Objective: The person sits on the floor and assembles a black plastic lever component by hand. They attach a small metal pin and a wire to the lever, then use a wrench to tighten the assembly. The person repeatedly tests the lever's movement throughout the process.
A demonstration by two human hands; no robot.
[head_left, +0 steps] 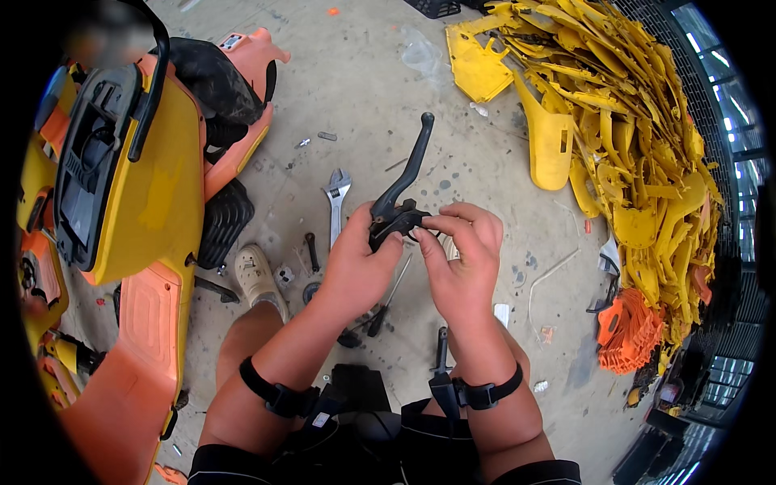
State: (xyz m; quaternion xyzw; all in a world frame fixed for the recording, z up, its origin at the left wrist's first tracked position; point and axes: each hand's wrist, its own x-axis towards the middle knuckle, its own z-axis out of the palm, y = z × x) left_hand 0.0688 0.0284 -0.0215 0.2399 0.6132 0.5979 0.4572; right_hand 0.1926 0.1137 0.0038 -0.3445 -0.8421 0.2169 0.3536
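A black brake lever (410, 166) with its clamp body is held up in front of me, its long arm pointing away and slightly right. My left hand (365, 252) grips the body end, thumb on the near side. With thumb and index finger, my right hand (462, 255) pinches at the right end of the body; whether a small part sits between those fingertips is hidden. Beneath, on the floor, lie an adjustable wrench (336, 198) just left of the lever and a screwdriver (380, 318) partly behind my left forearm.
On the left stands a yellow and orange scooter (153, 218). A tall heap of yellow plastic panels (630, 137) fills the right, with a stack of orange parts (632, 331) at its foot. Small hardware, including a dark bolt (312, 252), lies scattered on the concrete floor near my shoe (257, 275).
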